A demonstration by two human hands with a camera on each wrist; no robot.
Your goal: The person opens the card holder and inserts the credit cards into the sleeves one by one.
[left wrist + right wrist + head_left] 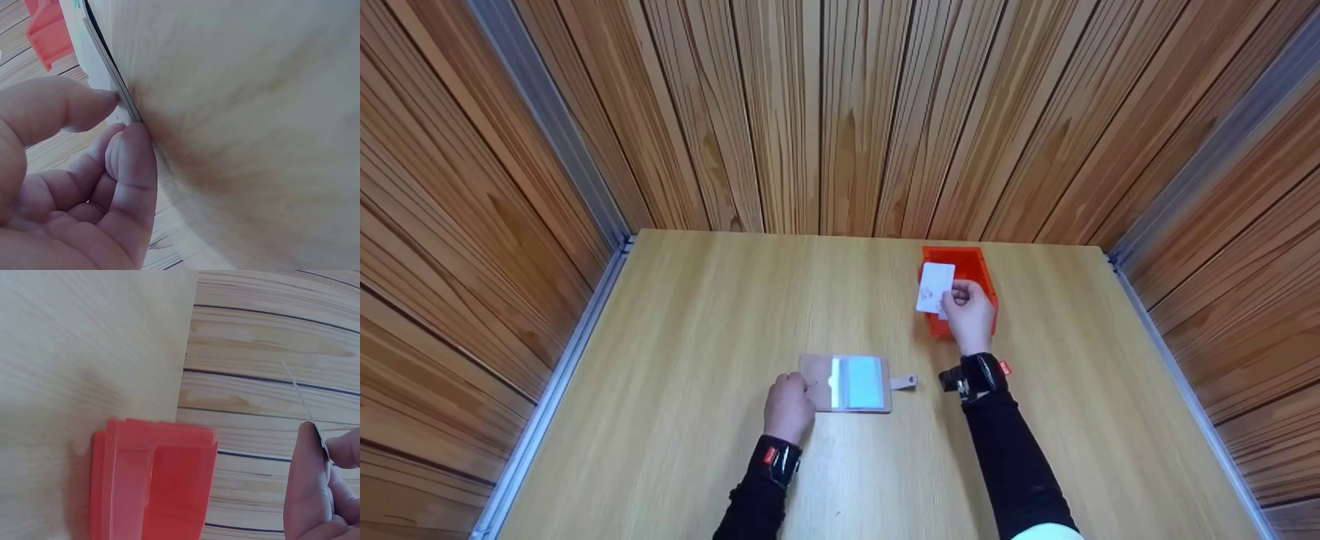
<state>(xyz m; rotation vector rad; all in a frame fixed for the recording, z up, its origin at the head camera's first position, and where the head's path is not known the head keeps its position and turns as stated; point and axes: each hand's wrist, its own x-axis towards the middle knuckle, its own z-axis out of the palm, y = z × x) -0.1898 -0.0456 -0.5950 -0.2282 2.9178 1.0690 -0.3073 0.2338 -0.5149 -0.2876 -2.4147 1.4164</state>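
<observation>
A pinkish-beige card wallet lies opened out on the table, its snap strap pointing right and a light blue card sleeve on its right half. My left hand pinches the wallet's left edge; in the left wrist view the thumb is on one face and the forefinger at the edge. Over the red bin, my right hand pinches a white card by its lower right corner. The right wrist view catches that card nearly edge-on, up above the bin.
The wooden table bears the wallet in the middle and the bin toward the back right. Wood-plank walls rise behind it and on both sides, with metal rails along the table's side edges.
</observation>
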